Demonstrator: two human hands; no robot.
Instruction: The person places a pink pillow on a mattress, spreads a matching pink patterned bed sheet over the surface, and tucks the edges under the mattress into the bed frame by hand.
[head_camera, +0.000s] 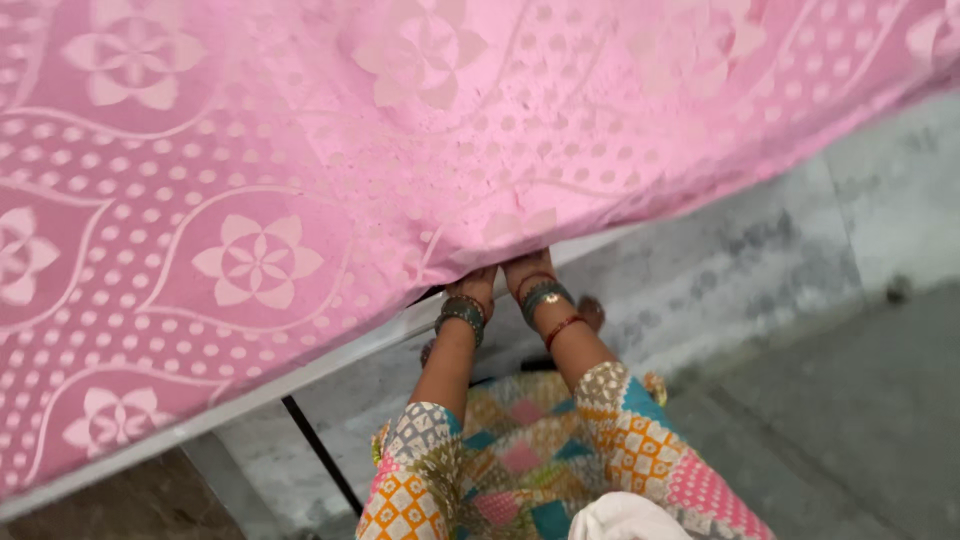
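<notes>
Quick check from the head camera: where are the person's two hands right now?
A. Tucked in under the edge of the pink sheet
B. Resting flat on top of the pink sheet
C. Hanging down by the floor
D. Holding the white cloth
A: both forearms reach forward side by side, and the left hand and right hand vanish at the wrists beneath the hanging edge of the pink patterned sheet, fingers hidden.

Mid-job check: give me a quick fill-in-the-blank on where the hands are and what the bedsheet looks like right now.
Both hands reach under the edge of the ____ bedsheet.
The sheet's pale pattern shows dots and ____.
Left hand and right hand are mostly ____ by the cloth, so their grip cannot be seen.
Each wrist wears green ____.

Missing words: pink; flowers; hidden; bangles
</notes>
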